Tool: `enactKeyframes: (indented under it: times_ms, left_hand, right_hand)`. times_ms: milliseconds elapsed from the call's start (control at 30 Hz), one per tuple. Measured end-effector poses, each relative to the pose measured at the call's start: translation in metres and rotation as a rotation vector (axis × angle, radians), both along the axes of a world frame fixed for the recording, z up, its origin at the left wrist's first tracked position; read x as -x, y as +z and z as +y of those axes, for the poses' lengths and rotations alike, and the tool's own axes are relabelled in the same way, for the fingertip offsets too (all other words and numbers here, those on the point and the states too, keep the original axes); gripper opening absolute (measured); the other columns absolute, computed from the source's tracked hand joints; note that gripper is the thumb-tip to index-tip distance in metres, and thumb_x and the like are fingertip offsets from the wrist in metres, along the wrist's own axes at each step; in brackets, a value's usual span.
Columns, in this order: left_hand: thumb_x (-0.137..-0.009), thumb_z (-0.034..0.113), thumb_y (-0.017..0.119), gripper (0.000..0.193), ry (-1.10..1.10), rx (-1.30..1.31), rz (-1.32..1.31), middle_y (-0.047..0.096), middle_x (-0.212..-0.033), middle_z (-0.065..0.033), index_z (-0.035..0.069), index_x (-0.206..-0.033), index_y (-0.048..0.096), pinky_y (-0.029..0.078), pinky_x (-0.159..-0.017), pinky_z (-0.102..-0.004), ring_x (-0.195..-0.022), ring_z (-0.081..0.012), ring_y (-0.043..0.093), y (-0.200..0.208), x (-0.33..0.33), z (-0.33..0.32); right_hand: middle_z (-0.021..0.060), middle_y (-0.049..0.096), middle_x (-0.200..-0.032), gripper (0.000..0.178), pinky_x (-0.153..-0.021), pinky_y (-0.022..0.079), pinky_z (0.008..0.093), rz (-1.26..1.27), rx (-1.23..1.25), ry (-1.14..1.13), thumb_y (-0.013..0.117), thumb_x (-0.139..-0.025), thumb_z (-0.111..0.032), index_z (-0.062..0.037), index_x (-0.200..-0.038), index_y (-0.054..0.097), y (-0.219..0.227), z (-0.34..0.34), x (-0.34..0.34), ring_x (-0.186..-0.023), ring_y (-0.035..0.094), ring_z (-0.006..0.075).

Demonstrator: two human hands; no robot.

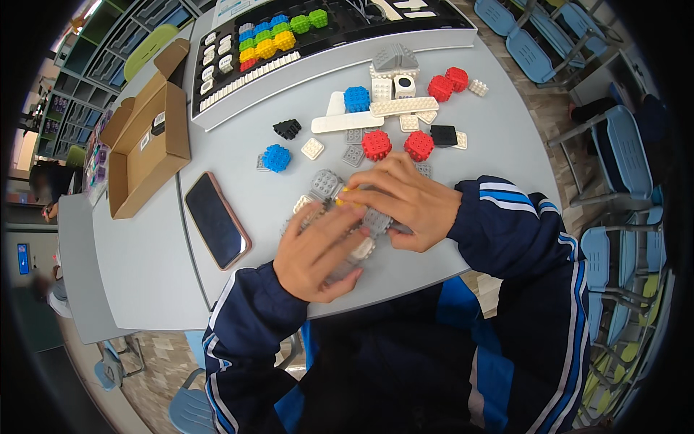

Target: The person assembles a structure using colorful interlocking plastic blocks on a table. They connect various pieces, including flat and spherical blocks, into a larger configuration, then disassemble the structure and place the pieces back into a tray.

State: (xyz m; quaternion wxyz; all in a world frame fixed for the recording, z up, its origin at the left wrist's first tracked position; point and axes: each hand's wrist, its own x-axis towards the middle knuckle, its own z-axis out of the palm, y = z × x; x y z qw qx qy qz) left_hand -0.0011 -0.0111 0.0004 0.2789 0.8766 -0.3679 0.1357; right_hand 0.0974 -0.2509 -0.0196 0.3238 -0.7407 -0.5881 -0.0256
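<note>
Both hands rest on a grey and white block assembly (327, 186) with a bit of yellow, lying near the front edge of the grey table (144, 260). My left hand (318, 249) presses down on its lower part, fingers spread over grey and white pieces. My right hand (405, 199) grips the upper right part, fingertips at the yellow piece. Most of the assembly is hidden under the hands. Just beyond lie two red knobbly blocks (377, 145), a blue one (276, 158) and small grey and white plates.
A phone (215, 219) lies face up left of the hands. An open cardboard box (144, 141) sits further left. A black tray (289, 43) of coloured blocks stands at the back. More loose blocks and white beams (347, 121) lie mid-table. Blue chairs (622, 159) stand to the right.
</note>
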Motion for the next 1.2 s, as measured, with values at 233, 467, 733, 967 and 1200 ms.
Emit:
enactKeyframes:
  times_ms: [233,467,733,967,1200]
  left_hand:
    - [-0.066,0.030,0.080,0.086,0.351,0.023,0.072,0.042,-0.148,-0.0258,0.000,-0.140,0.049,0.032,-0.111,-0.0503,-0.132,-0.0411,0.045,-0.001,-0.006,0.004]
    - [-0.062,0.037,0.086,0.100,0.349,0.063,0.182,0.041,-0.149,-0.0262,-0.002,-0.143,0.043,0.035,-0.108,-0.0473,-0.127,-0.0412,0.047,-0.002,-0.006,0.004]
    - [-0.052,0.043,0.092,0.122,0.263,-0.030,0.206,0.038,-0.147,-0.0282,-0.005,-0.148,0.034,0.031,-0.108,-0.0525,-0.129,-0.0440,0.043,0.006,0.000,-0.007]
    - [-0.053,0.026,0.093,0.116,0.191,-0.039,0.246,0.036,-0.146,-0.0280,-0.004,-0.148,0.034,0.029,-0.109,-0.0540,-0.130,-0.0461,0.039,0.001,-0.002,-0.004]
    - [-0.052,0.019,0.092,0.113,0.148,-0.055,0.277,0.029,-0.151,-0.0275,0.004,-0.149,0.037,0.028,-0.112,-0.0544,-0.135,-0.0467,0.033,-0.001,-0.004,0.001]
  right_hand:
    - [0.0133,0.049,-0.122,0.084,-0.093,0.033,0.0451,0.004,0.048,-0.008,0.087,-0.062,-0.032,-0.0044,-0.133,0.051,0.004,-0.002,-0.002,-0.104,0.043,0.0316]
    - [0.0193,0.043,-0.127,0.078,-0.095,0.040,0.0464,0.107,-0.008,-0.055,0.092,-0.060,-0.035,-0.0027,-0.117,0.051,0.005,-0.001,0.002,-0.111,0.046,0.0366]
    - [0.0307,0.031,-0.146,0.088,-0.107,0.037,0.0520,0.138,-0.056,-0.022,0.096,-0.055,-0.035,-0.0071,-0.115,0.039,-0.005,0.003,0.001,-0.129,0.040,0.0491]
    - [0.0307,0.032,-0.143,0.088,-0.106,0.038,0.0518,0.211,-0.057,0.026,0.094,-0.056,-0.028,-0.0077,-0.117,0.034,-0.013,0.003,0.004,-0.127,0.042,0.0496]
    - [0.0303,0.030,-0.143,0.088,-0.107,0.038,0.0513,0.235,-0.048,0.069,0.094,-0.054,-0.022,-0.0091,-0.117,0.035,-0.008,0.004,0.002,-0.129,0.039,0.0501]
